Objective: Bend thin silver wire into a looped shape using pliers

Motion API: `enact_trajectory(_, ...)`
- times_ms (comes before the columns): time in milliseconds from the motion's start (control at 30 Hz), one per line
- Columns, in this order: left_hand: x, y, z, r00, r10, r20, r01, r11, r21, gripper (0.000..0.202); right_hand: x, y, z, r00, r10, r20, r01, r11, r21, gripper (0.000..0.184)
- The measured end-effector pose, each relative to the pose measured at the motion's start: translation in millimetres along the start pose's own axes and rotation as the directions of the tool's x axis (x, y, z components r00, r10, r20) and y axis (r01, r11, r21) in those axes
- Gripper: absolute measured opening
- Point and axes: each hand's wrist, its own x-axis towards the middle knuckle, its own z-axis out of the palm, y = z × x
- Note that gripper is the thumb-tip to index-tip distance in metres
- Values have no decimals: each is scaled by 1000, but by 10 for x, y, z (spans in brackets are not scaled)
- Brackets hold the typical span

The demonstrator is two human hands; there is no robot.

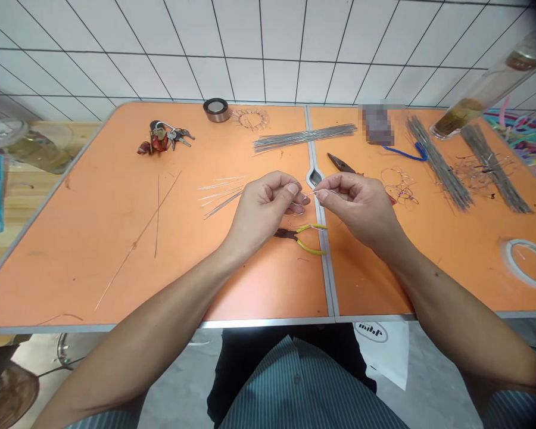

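My left hand (265, 205) and my right hand (355, 202) meet over the middle of the orange folding table (116, 250). Both pinch a thin piece of silver wire (311, 192) between thumb and forefinger, fingertips almost touching. Just below them lie yellow-handled pliers (304, 238) on the table's centre seam. A few short cut wires (218, 193) lie fanned out left of my left hand.
A bundle of straight wires (304, 137) lies at the back centre, two more bundles (438, 164) at the right. Dark pliers (342, 164), bent wire loops (399, 187), a tape roll (529, 262), keys with a padlock (163, 138), a metal tape roll (215, 109) and a bottle (486, 89) are around.
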Motion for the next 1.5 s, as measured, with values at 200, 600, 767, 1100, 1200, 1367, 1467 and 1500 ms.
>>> enact_trajectory(200, -12, 52, 9, 996, 62, -59, -56, 993, 102, 21, -9, -30, 7, 998, 6, -63, 0, 996, 87, 7)
enact_trajectory(600, -52, 149, 11, 970, 217, -110, -181, 947, 266, 13, -63, -17, 12, 995, -85, -54, 89, 994, 68, 6)
enact_trajectory(767, -67, 210, 42, 975, 187, -120, -152, 956, 251, 13, -72, -21, 29, 991, -84, -108, 94, 991, 96, 12)
enact_trajectory(1100, -71, 188, 45, 975, 200, -95, -159, 931, 330, 15, -105, 13, 74, 975, -173, -138, 169, 985, -41, 12)
enact_trajectory(1200, -64, 159, 49, 982, 161, -97, -132, 958, 255, 10, -108, 31, 74, 963, -221, -153, 216, 975, -47, 10)
enact_trajectory(1367, -61, 156, 60, 985, 134, -108, -105, 966, 236, 8, -107, 42, 55, 938, -319, -136, 297, 942, -158, 6)
enact_trajectory(1467, -60, 172, 57, 990, 106, -97, -82, 972, 222, 8, -106, 39, 55, 927, -355, -118, 328, 924, -198, 6)
enact_trajectory(1500, -59, 176, 54, 991, 93, -91, -72, 975, 212, 9, -105, 39, 56, 925, -362, -113, 335, 920, -203, 6)
